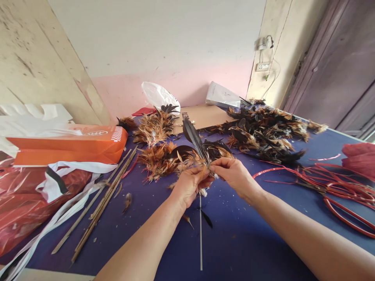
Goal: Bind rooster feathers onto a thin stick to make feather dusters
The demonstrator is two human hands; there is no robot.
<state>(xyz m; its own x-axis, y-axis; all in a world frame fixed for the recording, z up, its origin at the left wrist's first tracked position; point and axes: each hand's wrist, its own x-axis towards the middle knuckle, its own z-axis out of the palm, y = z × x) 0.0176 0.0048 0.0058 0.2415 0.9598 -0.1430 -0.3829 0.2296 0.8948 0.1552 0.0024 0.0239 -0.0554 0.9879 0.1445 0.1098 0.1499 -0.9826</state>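
Note:
Dark feathers point(194, 137) point up and away from my two hands over the middle of the blue table. My left hand point(191, 182) is closed around their lower ends. On the other side, the fingertips of my right hand point(230, 171) pinch the same bunch near its base. Brown and tan feathers point(158, 158) lie in a heap just beyond my hands. A single black feather point(206, 218) and a small brown one point(188, 221) rest on the table below them.
Thin sticks point(101, 207) lie at left beside an orange bag point(70, 146) and red plastic point(38, 203). A large feather pile point(263, 130) spreads at back right. Red strips point(316, 171) and red-handled scissors point(348, 218) lie right. Cardboard point(202, 116) stands behind.

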